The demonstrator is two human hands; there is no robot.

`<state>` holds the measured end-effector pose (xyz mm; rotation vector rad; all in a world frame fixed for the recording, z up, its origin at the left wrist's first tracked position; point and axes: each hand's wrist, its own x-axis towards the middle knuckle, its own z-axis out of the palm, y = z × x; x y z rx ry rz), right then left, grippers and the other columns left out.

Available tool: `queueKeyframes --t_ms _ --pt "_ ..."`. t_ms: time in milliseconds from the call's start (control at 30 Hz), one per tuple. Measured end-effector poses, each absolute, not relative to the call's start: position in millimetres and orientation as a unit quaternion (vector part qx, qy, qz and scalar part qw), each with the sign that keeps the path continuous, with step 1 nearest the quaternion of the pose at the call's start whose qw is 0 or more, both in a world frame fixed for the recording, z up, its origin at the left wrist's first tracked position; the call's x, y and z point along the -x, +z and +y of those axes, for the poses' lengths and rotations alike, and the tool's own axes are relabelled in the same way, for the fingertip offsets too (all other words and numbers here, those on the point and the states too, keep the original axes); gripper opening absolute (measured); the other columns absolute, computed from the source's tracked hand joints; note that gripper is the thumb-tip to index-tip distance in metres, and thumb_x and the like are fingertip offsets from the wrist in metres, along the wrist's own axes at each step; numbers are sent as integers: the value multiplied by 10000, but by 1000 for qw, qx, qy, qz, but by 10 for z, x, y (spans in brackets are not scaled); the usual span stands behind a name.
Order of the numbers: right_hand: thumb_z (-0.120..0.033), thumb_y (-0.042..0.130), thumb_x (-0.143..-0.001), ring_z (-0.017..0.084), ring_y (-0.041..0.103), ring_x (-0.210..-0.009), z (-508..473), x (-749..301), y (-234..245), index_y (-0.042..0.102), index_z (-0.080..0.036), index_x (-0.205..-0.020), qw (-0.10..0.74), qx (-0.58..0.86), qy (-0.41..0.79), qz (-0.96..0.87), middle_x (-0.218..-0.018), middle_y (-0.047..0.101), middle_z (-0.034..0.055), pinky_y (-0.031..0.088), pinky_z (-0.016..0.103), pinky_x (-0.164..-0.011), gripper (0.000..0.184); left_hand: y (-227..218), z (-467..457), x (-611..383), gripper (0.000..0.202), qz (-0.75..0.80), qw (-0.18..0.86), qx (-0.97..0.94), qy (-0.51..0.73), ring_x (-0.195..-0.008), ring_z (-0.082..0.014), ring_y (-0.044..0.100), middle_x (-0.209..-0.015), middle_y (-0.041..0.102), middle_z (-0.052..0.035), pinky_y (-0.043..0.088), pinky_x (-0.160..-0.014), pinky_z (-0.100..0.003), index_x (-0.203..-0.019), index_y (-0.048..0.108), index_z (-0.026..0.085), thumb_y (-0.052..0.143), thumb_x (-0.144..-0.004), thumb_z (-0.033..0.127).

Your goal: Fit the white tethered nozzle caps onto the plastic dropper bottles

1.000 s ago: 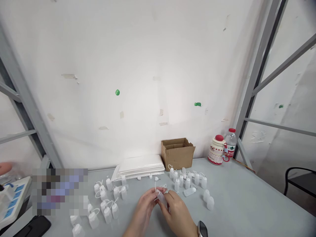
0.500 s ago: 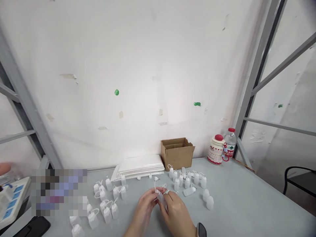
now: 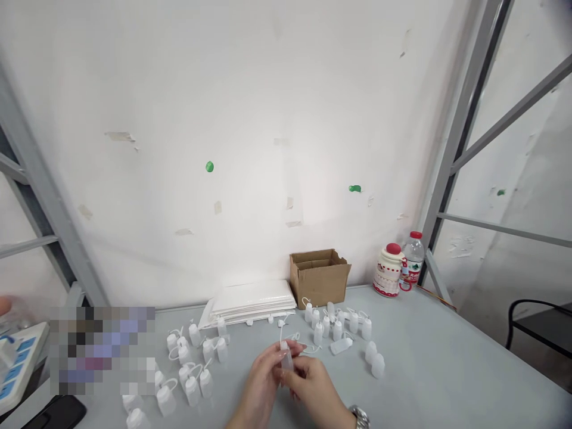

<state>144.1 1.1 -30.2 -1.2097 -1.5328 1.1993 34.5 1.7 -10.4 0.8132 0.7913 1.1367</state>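
Between my two hands is a small translucent squeeze bottle (image 3: 287, 361), nearly upright, with a thin white cap strap rising from its top. My left hand (image 3: 264, 374) is closed around its upper part, fingertips behind it. My right hand (image 3: 315, 384) grips the lower part, thumb across the front; its other fingers are partly hidden. Just beyond my fingers lie loose white cap straps (image 3: 311, 348). A similar bottle (image 3: 341, 346) lies on its side to the right, near a group of upright bottles (image 3: 337, 330). More capped bottles (image 3: 192, 392) stand to the left.
A cardboard box (image 3: 320, 286) and a stack of white sheets (image 3: 250, 301) sit against the wall. Far right are a cream jug (image 3: 387, 274) and a water bottle (image 3: 413, 256). Two rounded bottles (image 3: 378, 366) lie at right. On the left are a phone (image 3: 58, 412) and a power strip (image 3: 22, 360).
My right hand has turned, bringing its thumb across the bottle's front and the watch band into view. The bottle has gone from tilted to nearly upright. My left hand stays around it.
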Motion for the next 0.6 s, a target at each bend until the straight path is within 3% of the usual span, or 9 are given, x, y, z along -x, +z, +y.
queueKeyframes --t_ms 167,333,467,600 --pt "-525 609 -630 59 298 -347 45 -1421 -315 433 -193 -450 407 442 580 -550 -370 377 -76 208 224 -392 417 -125 27 -348 199 348 721 -346 488 -669 -214 617 -906 690 -96 414 -473 -274 -732 668 160 551 -661 305" --pt "-555 627 -608 46 296 -303 40 -1424 -315 413 -193 -381 397 413 613 -545 -324 386 -70 178 222 -365 479 -108 18 -358 154 333 728 -360 479 -484 -149 568 -824 693 -68 393 -436 -266 -647 629 167 547 -663 296" --pt "-501 656 -606 34 302 -292 24 -1435 -285 433 -179 -383 402 392 645 -518 -322 404 -71 164 212 -350 450 -55 0 -346 174 339 727 -367 470 -486 -144 569 -807 694 -58 412 -489 -276 -664 640 167 538 -670 308" --pt "-435 668 -619 26 291 -284 -4 -1437 -221 464 -163 -412 417 375 672 -484 -319 411 -76 133 208 -349 398 -39 -8 -315 209 339 725 -358 481 -735 -211 625 -823 702 -62 444 -642 -294 -708 675 162 520 -673 298"
